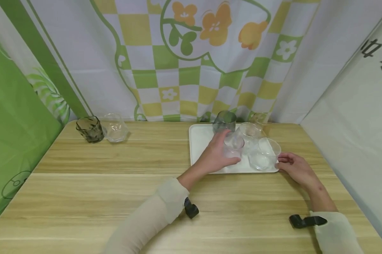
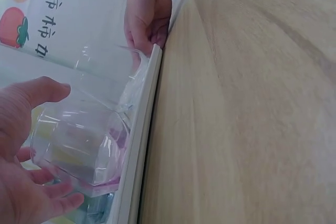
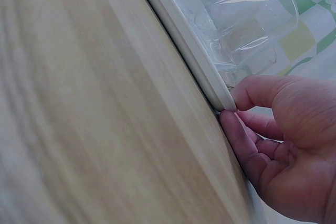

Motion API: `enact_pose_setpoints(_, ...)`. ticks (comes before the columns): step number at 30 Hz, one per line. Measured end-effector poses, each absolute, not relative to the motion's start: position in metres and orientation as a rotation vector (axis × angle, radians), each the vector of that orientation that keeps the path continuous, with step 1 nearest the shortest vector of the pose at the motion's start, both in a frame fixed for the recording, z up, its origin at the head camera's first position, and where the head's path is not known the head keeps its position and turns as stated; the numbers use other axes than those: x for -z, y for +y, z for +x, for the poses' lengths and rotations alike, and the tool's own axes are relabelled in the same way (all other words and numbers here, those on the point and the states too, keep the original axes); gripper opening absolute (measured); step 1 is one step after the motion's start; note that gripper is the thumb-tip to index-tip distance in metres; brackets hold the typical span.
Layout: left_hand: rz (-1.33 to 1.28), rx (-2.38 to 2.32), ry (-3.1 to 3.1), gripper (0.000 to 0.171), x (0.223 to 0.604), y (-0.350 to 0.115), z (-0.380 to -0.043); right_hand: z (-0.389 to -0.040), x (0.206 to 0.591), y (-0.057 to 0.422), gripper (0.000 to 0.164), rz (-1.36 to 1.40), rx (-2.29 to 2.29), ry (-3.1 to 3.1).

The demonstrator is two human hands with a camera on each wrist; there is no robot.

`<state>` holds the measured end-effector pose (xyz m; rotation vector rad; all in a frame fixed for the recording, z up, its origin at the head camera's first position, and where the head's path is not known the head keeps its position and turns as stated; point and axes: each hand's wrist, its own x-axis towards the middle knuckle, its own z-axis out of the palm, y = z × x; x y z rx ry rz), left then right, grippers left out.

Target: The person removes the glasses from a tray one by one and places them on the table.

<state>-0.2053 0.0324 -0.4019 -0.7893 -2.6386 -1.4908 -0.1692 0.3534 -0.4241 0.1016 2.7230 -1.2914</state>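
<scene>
A white rectangular tray (image 1: 198, 143) lies near the back of the table with several glasses on it. My left hand (image 1: 214, 153) is around a clear, pink-tinted glass (image 1: 232, 150) at the tray's front. In the left wrist view its thumb stands apart from that glass and the fingers are loosely spread beside it. With thumb and finger, my right hand (image 1: 297, 170) pinches the tray's front right corner, close beside a clear, wide glass (image 1: 263, 157). Behind these stand another clear glass (image 1: 249, 132), a grey glass (image 1: 224, 120) and a pale amber glass (image 1: 259, 118).
At the table's back left, a dark patterned tumbler (image 1: 90, 129) stands beside a clear faceted glass (image 1: 115, 128). A checked, flowered curtain (image 1: 178, 77) hangs along the back edge. White sheeting (image 1: 362, 116) borders the right side, green cloth (image 1: 16, 123) the left.
</scene>
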Motion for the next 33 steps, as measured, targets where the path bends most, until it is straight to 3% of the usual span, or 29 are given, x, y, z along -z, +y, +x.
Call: enact_pose_setpoints(33,-0.725,1.416,-2.637,0.085,0.4095,0.0387,-0.2129,-0.1690,0.4229,0.3526,0.052,0.092,1.315,2.715)
